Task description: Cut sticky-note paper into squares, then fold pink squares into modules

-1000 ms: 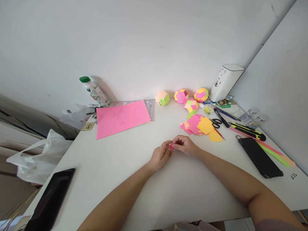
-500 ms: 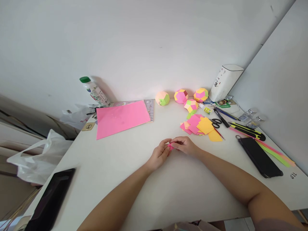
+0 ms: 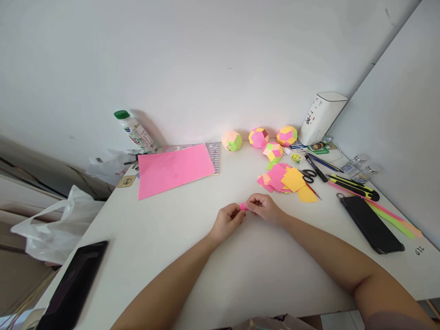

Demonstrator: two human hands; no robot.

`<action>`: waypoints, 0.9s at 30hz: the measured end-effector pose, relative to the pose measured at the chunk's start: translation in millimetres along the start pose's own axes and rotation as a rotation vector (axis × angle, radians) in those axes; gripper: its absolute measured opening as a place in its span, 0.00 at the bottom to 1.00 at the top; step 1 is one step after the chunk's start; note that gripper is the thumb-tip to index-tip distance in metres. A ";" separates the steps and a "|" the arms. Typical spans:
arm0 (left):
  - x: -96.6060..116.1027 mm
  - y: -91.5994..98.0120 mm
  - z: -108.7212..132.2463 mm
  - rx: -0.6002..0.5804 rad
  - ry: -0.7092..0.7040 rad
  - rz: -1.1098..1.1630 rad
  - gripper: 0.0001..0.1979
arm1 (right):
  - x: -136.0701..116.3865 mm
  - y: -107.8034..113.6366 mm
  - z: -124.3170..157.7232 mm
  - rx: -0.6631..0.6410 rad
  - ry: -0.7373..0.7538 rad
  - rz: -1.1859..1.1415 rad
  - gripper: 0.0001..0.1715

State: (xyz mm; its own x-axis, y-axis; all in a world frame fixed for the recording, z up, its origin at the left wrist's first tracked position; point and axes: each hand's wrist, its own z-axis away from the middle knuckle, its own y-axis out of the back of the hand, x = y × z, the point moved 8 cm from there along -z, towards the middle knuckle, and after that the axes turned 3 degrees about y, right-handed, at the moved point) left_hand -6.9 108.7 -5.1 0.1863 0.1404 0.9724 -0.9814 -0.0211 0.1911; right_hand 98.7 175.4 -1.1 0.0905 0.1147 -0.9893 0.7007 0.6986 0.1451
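Between my two hands is a small piece of pink paper (image 3: pixel 243 206), pinched from both sides above the white table. My left hand (image 3: pixel 227 222) grips its left end between thumb and fingers. On the other end, my right hand (image 3: pixel 265 207) presses with thumb and forefinger, covering part of it. Whether the paper is folded is too small to tell. Just beyond the right hand lies a loose pile of pink paper pieces (image 3: pixel 277 176) and yellow paper pieces (image 3: pixel 293 179).
Several folded paper balls, one a pink and yellow ball (image 3: pixel 258 137), line the wall. A pink sheet (image 3: pixel 175 170) lies back left. Scissors (image 3: pixel 308 175), a glue stick (image 3: pixel 294 156), a cutter (image 3: pixel 354 187) and a black case (image 3: pixel 369 224) are at right. A tablet (image 3: pixel 74 284) lies front left.
The fingers of my left hand have curled in, and the pink paper between the hands now shows as a flatter, smoother strip. Both hands stay in nearly the same place.
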 end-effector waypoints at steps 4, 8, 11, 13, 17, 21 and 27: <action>-1.2 -0.2 0.2 -0.020 0.014 0.020 0.19 | -0.6 -1.6 0.2 -0.001 0.003 0.001 0.19; -1.8 -0.2 1.5 -0.044 0.045 0.032 0.20 | -4.7 -2.4 1.2 0.004 0.022 0.018 0.19; -0.6 0.3 1.9 -0.040 0.060 0.043 0.21 | -8.4 -1.8 1.6 0.020 0.060 0.043 0.18; 0.6 2.1 1.5 -0.011 0.053 0.034 0.21 | -9.6 -1.5 1.6 0.027 0.088 0.051 0.17; -0.3 4.9 0.3 0.041 0.038 0.009 0.20 | -7.8 -0.6 0.9 0.042 0.114 0.030 0.16; -3.5 4.7 -0.1 0.043 0.046 0.017 0.21 | -11.6 -2.9 0.8 0.010 0.166 0.050 0.14; -1.4 2.6 -0.4 0.009 0.034 0.002 0.22 | -11.5 -4.0 0.9 -0.003 0.135 0.087 0.14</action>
State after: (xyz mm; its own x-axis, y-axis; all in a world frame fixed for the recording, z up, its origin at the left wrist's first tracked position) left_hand -9.7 108.8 -6.1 0.1822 0.1744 0.9677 -0.9813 -0.0300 0.1902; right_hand 95.6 170.7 9.6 0.0543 0.2686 -0.9617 0.6925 0.6838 0.2301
